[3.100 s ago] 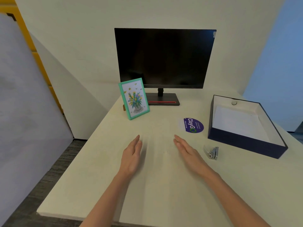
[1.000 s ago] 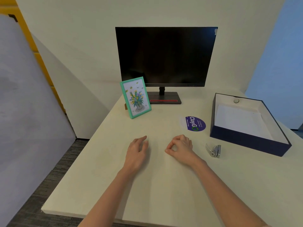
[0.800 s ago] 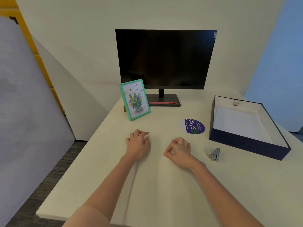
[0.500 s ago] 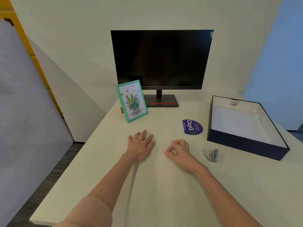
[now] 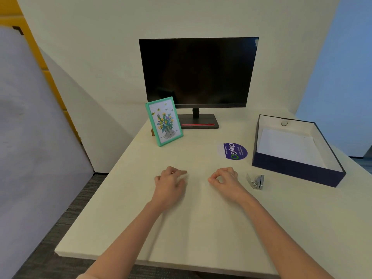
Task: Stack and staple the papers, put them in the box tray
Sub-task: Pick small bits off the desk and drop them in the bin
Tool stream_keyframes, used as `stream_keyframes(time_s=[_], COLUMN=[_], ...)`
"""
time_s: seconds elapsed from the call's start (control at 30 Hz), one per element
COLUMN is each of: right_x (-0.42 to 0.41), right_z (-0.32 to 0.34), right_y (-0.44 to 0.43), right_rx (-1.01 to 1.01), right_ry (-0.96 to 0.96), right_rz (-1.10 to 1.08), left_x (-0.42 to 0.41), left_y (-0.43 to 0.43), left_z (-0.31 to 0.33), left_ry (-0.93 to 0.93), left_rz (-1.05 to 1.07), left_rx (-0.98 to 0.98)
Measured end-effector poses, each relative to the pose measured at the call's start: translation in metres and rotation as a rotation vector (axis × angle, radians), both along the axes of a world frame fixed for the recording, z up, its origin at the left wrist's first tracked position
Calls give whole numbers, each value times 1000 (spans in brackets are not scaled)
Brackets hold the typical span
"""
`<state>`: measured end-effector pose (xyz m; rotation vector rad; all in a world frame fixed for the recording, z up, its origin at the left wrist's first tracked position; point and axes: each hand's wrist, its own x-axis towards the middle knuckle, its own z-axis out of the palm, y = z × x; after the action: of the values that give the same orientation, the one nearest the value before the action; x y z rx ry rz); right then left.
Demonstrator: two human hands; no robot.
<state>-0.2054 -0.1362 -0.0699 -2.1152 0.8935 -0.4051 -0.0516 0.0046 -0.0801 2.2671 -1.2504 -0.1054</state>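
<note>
1. The right hand rests on the table with its fingers curled in and thumb and forefinger tips touching in a small ring; nothing shows between them. If they pinch something thin, I cannot tell.
2. The left hand lies palm down beside it, fingers loosely bent, forefinger pointing toward the right hand. It holds nothing.
3. Between the two hands the table looks bare. No loose sheets show there, though pale paper on a pale top would be hard to see.
4. The stapler lies just to the right of the right hand, apart from it, its long axis running roughly away from the person. The right hand is clearly the nearer one.
5. Further right and back stands the box tray, dark-walled and open. White papers lie flat on its floor, long side running away from the person.
6. Judging from this, the stack is already in the tray and little of the task seems left; whether it is stapled is too small to see.
7. Any further reach goes rightward, so it falls to the right hand.
</note>
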Motion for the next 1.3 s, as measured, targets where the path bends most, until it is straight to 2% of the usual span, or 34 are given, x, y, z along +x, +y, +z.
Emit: stream_keyframes(time_s=[0.1,0.2,0.4,0.5,0.6,0.73,1.0,1.3], right_x=[-4,-7,-9,-10,-11,-12,-13,-11], right_z=[2,2,-2,-3,-2,-4,-8,-10], right_y=[-1,-1,0,0,-1,-1,-3,-4], right_rx=[23,37,37,35,39,48,57,53], right_ry=[-8,-18,-42,-45,-55,-67,-84,-88], right_rz=[-26,-47,-65,-66,-72,-78,-88,-77], left_x=[1,-6,-40,-52,-51,-48,-53,-52], left_y=[1,-2,-13,-14,-17,-19,-39,-44], left_z=[-2,-5,-16,-19,-14,-8,-8,-6], left_ry=[91,89,-185,-233,-167,20,95,213], left_rz=[215,271,117,48,53,202,200,219], left_rx=[-62,-76,26,36,11,-50,-84,-211])
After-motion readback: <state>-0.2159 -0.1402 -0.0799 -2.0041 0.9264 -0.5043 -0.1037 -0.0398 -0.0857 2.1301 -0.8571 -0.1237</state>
